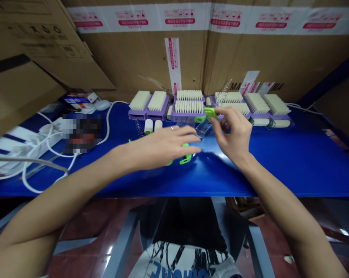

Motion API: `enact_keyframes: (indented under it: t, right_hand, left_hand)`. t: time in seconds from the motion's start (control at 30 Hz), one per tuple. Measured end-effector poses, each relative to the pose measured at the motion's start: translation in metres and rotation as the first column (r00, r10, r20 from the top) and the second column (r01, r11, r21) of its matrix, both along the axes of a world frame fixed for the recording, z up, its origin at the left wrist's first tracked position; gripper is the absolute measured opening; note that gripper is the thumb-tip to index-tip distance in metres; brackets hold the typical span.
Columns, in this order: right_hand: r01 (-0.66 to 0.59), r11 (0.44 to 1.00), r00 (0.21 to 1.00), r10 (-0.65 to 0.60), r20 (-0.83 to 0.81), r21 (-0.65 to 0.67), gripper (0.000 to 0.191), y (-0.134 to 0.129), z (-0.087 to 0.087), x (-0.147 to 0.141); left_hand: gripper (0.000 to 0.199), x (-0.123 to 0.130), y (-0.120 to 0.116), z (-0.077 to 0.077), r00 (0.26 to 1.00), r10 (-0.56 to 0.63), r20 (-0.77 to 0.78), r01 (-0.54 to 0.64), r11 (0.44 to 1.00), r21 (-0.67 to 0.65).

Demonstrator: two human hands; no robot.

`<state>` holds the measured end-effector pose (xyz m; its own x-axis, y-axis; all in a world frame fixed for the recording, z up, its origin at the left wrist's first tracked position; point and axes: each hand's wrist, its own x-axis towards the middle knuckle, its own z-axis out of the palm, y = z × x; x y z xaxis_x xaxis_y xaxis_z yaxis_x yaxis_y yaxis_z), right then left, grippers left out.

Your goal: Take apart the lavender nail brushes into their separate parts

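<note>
My right hand [235, 133] pinches a small bright green plastic piece [210, 112] between thumb and fingers, raised in front of the brush blocks. My left hand [170, 144] stretches over the table with its fingers extended and holds nothing I can see. Beneath its fingers lies another green plastic piece [186, 159], partly covered. Between the two hands, a clear plastic part [203, 129] rests on the blue table [215, 177]. Two white cylinders [148, 126] stand behind my left hand, beside a dark coil spring [139, 128].
Purple blocks with cream bristles [188, 107] line the back of the table against a large cardboard box [134, 54]. White cables and a power strip [26, 148] crowd the left side, near a blurred-out item [84, 135]. An open carton flap [21, 96] juts in at left.
</note>
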<state>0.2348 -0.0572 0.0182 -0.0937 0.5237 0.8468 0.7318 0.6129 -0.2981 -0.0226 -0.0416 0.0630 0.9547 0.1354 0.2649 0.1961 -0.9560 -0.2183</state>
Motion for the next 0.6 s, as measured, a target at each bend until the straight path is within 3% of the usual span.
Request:
enact_keyframes:
  t: [0.07,0.17,0.3,0.37,0.47,0.53,0.6]
  right_hand:
    - [0.054,0.998,0.997,-0.055,-0.046,-0.020,0.015,0.001,0.001,0.002]
    - [0.137,0.991,0.987,-0.136,-0.090,-0.001,0.019,0.007,-0.002,0.008]
    - [0.197,0.977,0.979,-0.191,-0.074,0.078,0.017,0.019,-0.007,0.018]
    - [0.220,0.969,0.974,-0.213,-0.071,0.110,0.025,0.023,-0.008,0.023]
    - [0.249,0.947,0.967,-0.230,-0.111,0.205,0.035,0.024,-0.003,0.034]
    - [0.274,0.930,0.959,-0.243,-0.147,0.245,0.041,0.021,0.005,0.046]
    - [0.263,0.947,0.959,-0.236,-0.157,0.185,0.048,0.019,0.017,0.058]
  left_hand:
    - [0.035,0.011,-0.011,-0.013,0.995,0.013,-0.099,0.001,0.990,0.141]
    - [0.021,0.033,0.000,-0.024,0.983,0.028,-0.181,0.003,0.986,0.168]
    - [0.023,0.056,0.020,-0.013,0.992,0.016,-0.129,0.000,0.993,0.117]
    - [0.021,0.061,0.024,0.000,0.998,0.022,-0.058,-0.021,0.999,0.032]
    - [0.040,0.057,0.029,0.018,0.973,0.099,0.208,-0.054,0.976,-0.211]
    - [0.043,0.048,0.036,0.022,0.885,0.216,0.413,-0.026,0.907,-0.420]
    - [0.036,0.036,0.046,0.015,0.783,0.339,0.522,0.064,0.790,-0.610]
